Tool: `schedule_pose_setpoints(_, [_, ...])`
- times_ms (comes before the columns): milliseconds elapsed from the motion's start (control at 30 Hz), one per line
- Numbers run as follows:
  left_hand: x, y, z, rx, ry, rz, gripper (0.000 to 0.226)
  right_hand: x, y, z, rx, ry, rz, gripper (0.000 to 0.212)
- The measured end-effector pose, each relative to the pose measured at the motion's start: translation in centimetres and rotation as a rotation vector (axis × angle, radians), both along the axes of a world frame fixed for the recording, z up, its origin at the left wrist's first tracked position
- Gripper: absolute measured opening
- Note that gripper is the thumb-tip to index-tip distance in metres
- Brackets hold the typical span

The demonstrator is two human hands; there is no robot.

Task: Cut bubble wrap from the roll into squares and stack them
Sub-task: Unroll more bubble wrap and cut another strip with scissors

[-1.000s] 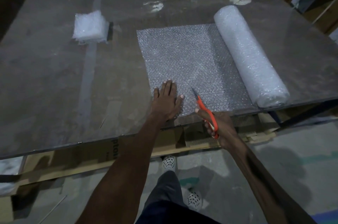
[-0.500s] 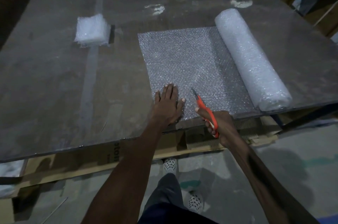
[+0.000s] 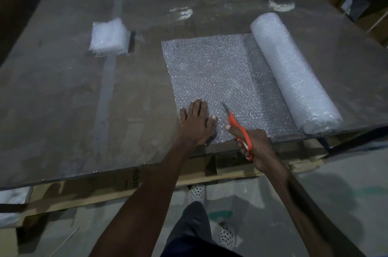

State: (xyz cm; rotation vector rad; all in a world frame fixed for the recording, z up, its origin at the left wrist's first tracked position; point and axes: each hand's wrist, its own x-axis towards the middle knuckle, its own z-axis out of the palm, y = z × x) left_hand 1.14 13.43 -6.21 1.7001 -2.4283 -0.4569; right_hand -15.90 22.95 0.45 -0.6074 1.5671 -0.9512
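Left hand [image 3: 196, 124] flat on bubble wrap sheet [image 3: 220, 80] at near edge; right hand [image 3: 255, 147] beside it grips orange scissors [image 3: 237, 128], bare table [image 3: 63, 99] leftward

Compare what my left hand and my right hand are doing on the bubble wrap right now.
The left hand lies flat, fingers straight, pressing the unrolled sheet; the right hand is curled round the orange scissors. The left hand rests fully on the table; the right hand sits at the table's near edge. Both are at the sheet's near end.
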Motion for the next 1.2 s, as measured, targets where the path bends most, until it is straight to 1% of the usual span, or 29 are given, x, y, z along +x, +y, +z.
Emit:
schedule_pose_setpoints(67, [0.2,-0.8,0.3,-0.035,0.008,0.014,0.069,0.0,0.1,-0.2,-0.005,-0.018,-0.012,0.031])
schedule_pose_setpoints(133, [0.4,-2.1,0.8,-0.031,0.016,0.029,0.073,0.0,-0.1,-0.4,-0.01,-0.019,-0.013,0.034])
schedule_pose_setpoints(267, [0.9,-5.2,1.0,-0.046,0.025,0.017,0.063,0.0,-0.9,-0.6,-0.002,-0.011,-0.018,0.041])
schedule_pose_setpoints(367, [1.3,-6.8,0.5,-0.045,-0.013,-0.033,0.063,0.1,-1.5,-0.8,0.006,-0.018,-0.018,0.043])
schedule_pose_setpoints(467, [1.6,-7.1,-0.1,-0.049,-0.061,-0.067,0.068,0.0,-1.6,-1.1,0.006,-0.025,-0.024,0.039])
schedule_pose_setpoints(533, [1.7,-7.0,-0.4,-0.061,-0.053,-0.067,0.066,-0.1,-1.6,-1.1,0.01,-0.031,-0.024,0.038])
schedule_pose_setpoints(833, [1.7,-6.9,-0.1,-0.045,-0.072,-0.063,0.065,0.0,-2.3,0.1,0.024,-0.034,-0.012,0.038])
schedule_pose_setpoints(1033, [1.6,-7.0,0.3,-0.031,-0.056,-0.07,0.065,0.1,-3.2,-0.4,0.026,-0.013,-0.021,0.044])
schedule_pose_setpoints(1100, [1.7,-7.3,0.5,-0.066,-0.063,-0.078,0.067,0.0,-3.2,-0.4,0.02,-0.022,-0.023,0.041])
schedule_pose_setpoints(1200, [1.7,-8.5,1.0,-0.132,-0.015,-0.067,0.068,0.1,-3.6,-0.2,0.028,-0.019,-0.017,0.039])
